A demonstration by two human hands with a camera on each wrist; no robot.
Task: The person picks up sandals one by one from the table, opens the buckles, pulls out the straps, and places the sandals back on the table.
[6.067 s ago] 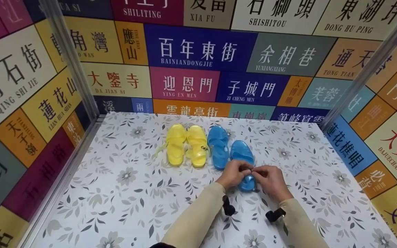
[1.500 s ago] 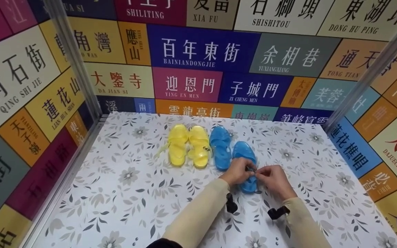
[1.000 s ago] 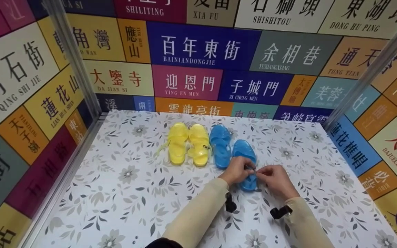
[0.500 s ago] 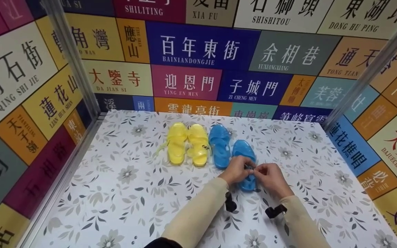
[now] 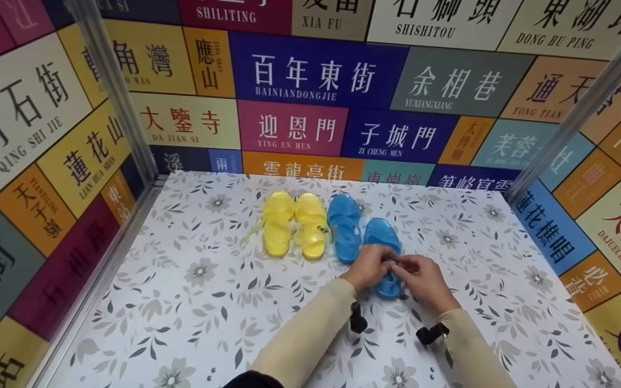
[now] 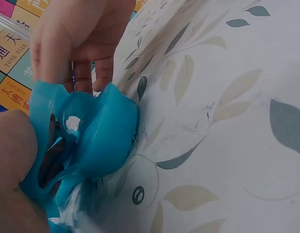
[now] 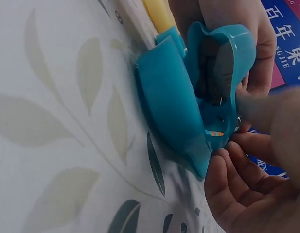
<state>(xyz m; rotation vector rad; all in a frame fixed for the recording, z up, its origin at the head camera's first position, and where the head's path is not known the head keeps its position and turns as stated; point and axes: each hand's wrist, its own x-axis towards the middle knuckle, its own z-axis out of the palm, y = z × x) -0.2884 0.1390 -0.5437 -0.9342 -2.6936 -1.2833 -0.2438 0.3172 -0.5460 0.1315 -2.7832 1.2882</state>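
A small blue jelly sandal [image 5: 380,229] lies at the right end of a row of sandals, toe pointing away. My left hand [image 5: 368,265] comes over its middle from the left and grips its strap. From the right, my right hand [image 5: 423,277] pinches the strap with thumb and fingertips, right beside the left fingers. A small metal buckle [image 7: 238,122] shows between the fingertips in the right wrist view. In the left wrist view, the blue sandal [image 6: 108,131] has its heel cup towards the camera. The fingers hide most of the strap in the head view.
A second blue sandal [image 5: 345,229] lies just left of the worked one. Two yellow sandals [image 5: 310,229] [image 5: 277,226] stand beside it, further left. The table wears a white leaf-patterned cover [image 5: 202,323]. Walls with colourful sign panels [image 5: 316,70] enclose its back and sides.
My right hand was a little apart on the right one second ago; it has moved left, its fingertips now close against the left hand's. The sandals keep their places.
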